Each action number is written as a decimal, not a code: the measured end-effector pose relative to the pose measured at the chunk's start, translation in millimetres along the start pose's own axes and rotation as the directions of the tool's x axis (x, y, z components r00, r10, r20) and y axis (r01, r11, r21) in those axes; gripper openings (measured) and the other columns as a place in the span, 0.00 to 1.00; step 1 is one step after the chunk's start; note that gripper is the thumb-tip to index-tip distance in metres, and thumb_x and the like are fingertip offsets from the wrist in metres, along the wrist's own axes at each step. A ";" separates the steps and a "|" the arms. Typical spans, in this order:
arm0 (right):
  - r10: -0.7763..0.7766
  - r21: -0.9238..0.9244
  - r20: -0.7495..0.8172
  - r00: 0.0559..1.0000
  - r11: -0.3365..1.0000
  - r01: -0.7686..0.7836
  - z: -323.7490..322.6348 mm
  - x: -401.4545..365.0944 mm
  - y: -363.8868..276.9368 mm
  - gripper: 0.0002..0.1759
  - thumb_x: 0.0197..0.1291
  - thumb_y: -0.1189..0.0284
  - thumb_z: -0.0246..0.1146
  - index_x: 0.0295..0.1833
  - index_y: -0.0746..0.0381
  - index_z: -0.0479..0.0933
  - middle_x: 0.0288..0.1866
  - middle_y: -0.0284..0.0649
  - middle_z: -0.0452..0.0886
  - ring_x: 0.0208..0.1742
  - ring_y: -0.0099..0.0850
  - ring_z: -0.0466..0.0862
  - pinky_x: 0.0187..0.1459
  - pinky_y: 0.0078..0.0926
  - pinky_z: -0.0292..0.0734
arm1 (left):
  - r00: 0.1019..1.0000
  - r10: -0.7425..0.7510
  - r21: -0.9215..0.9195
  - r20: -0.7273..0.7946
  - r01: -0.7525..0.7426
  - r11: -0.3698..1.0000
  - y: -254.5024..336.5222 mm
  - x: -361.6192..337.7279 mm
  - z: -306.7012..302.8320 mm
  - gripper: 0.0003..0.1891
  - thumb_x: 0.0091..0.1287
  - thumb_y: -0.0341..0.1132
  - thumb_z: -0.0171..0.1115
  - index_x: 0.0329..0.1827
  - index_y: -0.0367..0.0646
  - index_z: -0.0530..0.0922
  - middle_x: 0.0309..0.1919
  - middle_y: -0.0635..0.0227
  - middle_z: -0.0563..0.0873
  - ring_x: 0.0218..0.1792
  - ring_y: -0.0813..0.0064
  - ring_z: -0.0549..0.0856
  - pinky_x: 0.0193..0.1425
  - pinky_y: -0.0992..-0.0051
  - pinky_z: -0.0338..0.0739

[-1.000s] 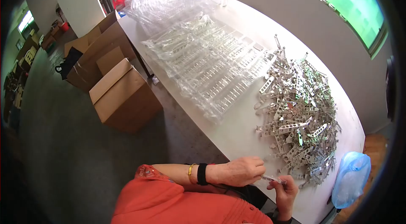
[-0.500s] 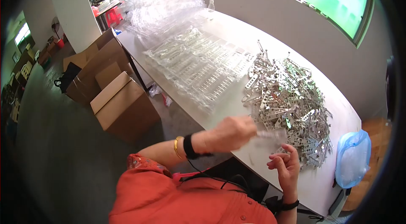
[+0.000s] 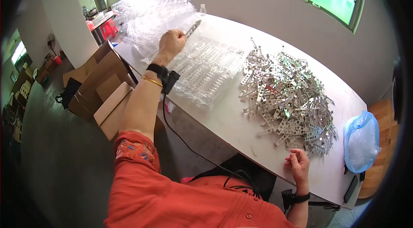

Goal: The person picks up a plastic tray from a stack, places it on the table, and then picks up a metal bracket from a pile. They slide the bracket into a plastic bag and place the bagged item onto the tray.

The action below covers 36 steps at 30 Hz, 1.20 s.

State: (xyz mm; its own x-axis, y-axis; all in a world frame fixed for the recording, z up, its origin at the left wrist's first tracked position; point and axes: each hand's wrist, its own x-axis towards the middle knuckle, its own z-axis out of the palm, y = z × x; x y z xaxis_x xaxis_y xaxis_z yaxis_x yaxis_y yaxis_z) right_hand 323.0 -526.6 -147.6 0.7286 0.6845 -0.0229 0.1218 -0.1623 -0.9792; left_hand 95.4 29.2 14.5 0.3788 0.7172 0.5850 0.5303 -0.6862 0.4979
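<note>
My left hand (image 3: 172, 44) is stretched out over the far left of the table, closed on one end of a slim perforated metal strip (image 3: 193, 28). The strip's free end points up and to the right. Below that hand lies a clear plastic tray (image 3: 206, 75) with rows of narrow slots, partly under crinkled film. My right hand (image 3: 297, 162) hovers at the table's near edge with its fingers loosely bent and apart, and nothing shows in it. Just beyond it spreads a heap of perforated metal strips (image 3: 288, 99).
Stacked clear plastic trays (image 3: 150, 8) rise at the table's far left end, near a small clear bottle (image 3: 202, 10). Open cardboard boxes (image 3: 101, 71) stand on the floor to the left. A blue plastic bag (image 3: 361, 142) hangs at the right. A cable (image 3: 185, 142) trails from my left wrist.
My left hand has swung from beside my right hand out to the far left, over the tray, carrying the metal strip. My right hand stays near the heap, its fingers slightly more bent.
</note>
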 end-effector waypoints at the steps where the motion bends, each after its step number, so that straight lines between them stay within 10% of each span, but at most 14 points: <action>1: 0.004 0.000 -0.002 1.000 1.000 -0.004 -3.0 0.8 6.5 0.09 0.73 0.73 0.58 0.54 0.64 0.75 0.34 0.38 0.84 0.28 0.22 0.83 0.31 0.19 0.80 | 1.000 0.001 -0.001 0.004 -0.001 1.000 -10.4 9.2 2.6 0.09 0.60 0.38 0.63 0.33 0.43 0.88 0.26 0.54 0.88 0.29 0.59 0.89 0.36 0.64 0.82; 26: 0.158 0.142 -0.287 0.945 0.982 -0.121 -5.3 -0.8 27.7 0.07 0.75 0.70 0.56 0.50 0.61 0.74 0.30 0.34 0.78 0.21 0.18 0.76 0.19 0.14 0.72 | 0.896 -0.393 0.500 0.206 0.248 0.830 -63.8 94.2 104.0 0.16 0.63 0.35 0.57 0.50 0.42 0.86 0.50 0.53 0.88 0.54 0.54 0.86 0.59 0.58 0.77; 36: 0.152 0.096 -0.322 0.935 0.987 -0.128 -4.1 0.3 29.2 0.07 0.75 0.70 0.56 0.50 0.61 0.74 0.30 0.34 0.78 0.20 0.17 0.75 0.18 0.13 0.71 | 0.900 -0.390 0.567 0.195 0.221 0.793 -89.0 97.2 131.9 0.12 0.62 0.34 0.58 0.43 0.48 0.88 0.44 0.55 0.89 0.48 0.54 0.88 0.56 0.58 0.80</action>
State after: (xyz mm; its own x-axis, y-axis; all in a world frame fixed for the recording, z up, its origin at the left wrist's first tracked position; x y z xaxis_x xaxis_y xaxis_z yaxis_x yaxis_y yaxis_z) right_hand 329.6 -534.0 -175.4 0.9162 0.3865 -0.1056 -0.0376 -0.1795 -0.9830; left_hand 185.0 176.0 -57.5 0.2818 0.9367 0.2078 0.9346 -0.3170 0.1613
